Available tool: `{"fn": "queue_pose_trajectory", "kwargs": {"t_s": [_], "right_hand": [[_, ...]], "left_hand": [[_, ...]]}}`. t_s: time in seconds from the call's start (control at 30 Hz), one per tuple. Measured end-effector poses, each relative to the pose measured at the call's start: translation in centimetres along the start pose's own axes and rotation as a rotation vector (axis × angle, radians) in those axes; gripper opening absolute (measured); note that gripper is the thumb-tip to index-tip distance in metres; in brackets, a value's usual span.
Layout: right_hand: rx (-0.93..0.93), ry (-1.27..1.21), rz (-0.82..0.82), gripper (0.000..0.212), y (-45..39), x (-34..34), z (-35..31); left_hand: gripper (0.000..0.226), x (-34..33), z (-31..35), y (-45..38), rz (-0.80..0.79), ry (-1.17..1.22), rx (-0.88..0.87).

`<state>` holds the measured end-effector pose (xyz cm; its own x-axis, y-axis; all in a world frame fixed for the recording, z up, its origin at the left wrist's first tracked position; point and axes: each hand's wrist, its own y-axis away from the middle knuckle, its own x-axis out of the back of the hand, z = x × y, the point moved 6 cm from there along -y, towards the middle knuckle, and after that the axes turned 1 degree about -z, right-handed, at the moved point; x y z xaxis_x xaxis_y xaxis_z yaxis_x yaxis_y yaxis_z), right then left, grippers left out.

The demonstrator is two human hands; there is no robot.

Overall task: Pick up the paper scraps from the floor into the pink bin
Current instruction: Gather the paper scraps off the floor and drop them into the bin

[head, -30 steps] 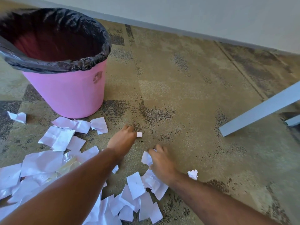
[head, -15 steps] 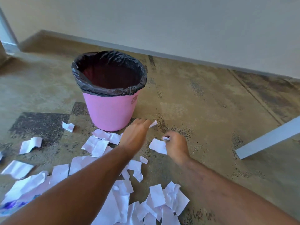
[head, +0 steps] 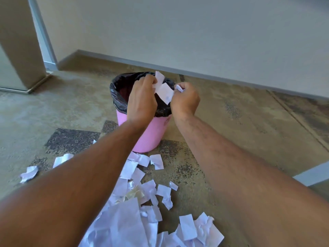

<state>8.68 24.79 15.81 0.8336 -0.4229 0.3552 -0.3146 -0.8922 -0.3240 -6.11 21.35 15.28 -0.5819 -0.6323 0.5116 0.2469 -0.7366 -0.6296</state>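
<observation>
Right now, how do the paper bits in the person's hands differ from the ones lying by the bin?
The held scraps are up in the air over the mouth of the pink bin, pinched in the grip of the left hand and right hand; the floor scraps lie loose on the floor. The held scraps are only a few; the floor scraps are many, spread in a heap. Both are white torn paper.

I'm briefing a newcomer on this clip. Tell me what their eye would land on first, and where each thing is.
First, the two bare hands over the round pink plastic bin with a black liner at centre: the left hand and right hand each pinch white paper scraps above its mouth. Next, the heap of torn white paper pieces spread over the mottled brown floor in front of the bin, between the forearms.
</observation>
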Motion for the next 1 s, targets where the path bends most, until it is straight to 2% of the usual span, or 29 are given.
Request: {"fn": "queue_pose_trajectory", "kwargs": {"t_s": [0.1, 0.2, 0.27, 0.37, 0.47, 0.53, 0.63, 0.73, 0.87, 0.93, 1.0], "right_hand": [[-0.070, 0.001, -0.206, 0.016, -0.5, -3.1, 0.2], [-0.077, 0.009, -0.421, 0.052, 0.0, -4.8, 0.4], [-0.003, 0.024, -0.436, 0.054, 0.3, -4.6, 0.3], [0.159, 0.108, -0.391, 0.047, 1.4, -3.3, 0.4], [0.423, 0.210, -0.277, 0.039, 3.8, -1.6, 1.0], [0.521, 0.258, -0.214, 0.034, 5.5, -0.6, 2.5], [0.500, 0.335, -0.206, 0.028, 8.0, 0.5, 5.8], [0.460, 0.532, -0.340, 0.028, 10.6, 0.4, 10.1], [0.361, 0.734, -0.659, 0.040, 13.1, -1.1, 15.4], [0.245, 0.771, -0.793, 0.048, 13.9, -2.2, 17.4], [0.155, 0.780, -0.889, 0.057, 14.6, -3.3, 18.8]], "left_hand": [[0.037, -0.6, -1.4, -0.4, -0.141, -0.021, 0.008], [0.046, -1.0, -2.0, 0.2, -0.251, -0.059, 0.016], [0.049, -1.3, -2.2, 0.5, -0.310, -0.073, 0.018], [0.049, -1.5, -2.1, 1.1, -0.322, -0.065, -0.007], [0.045, -1.2, -1.6, 3.0, -0.256, -0.042, -0.115], [0.037, -0.6, -1.0, 5.1, -0.178, -0.040, -0.241], [0.024, -0.4, -1.1, 9.6, -0.199, -0.132, -0.397], [0.023, -0.7, -3.2, 14.1, -0.307, -0.255, -0.476], [0.020, -2.4, -8.3, 17.0, -0.550, -0.373, -0.374], [0.029, -3.6, -11.5, 17.9, -0.714, -0.388, -0.163], [0.054, -4.4, -14.4, 19.0, -0.842, -0.401, 0.078]]}}
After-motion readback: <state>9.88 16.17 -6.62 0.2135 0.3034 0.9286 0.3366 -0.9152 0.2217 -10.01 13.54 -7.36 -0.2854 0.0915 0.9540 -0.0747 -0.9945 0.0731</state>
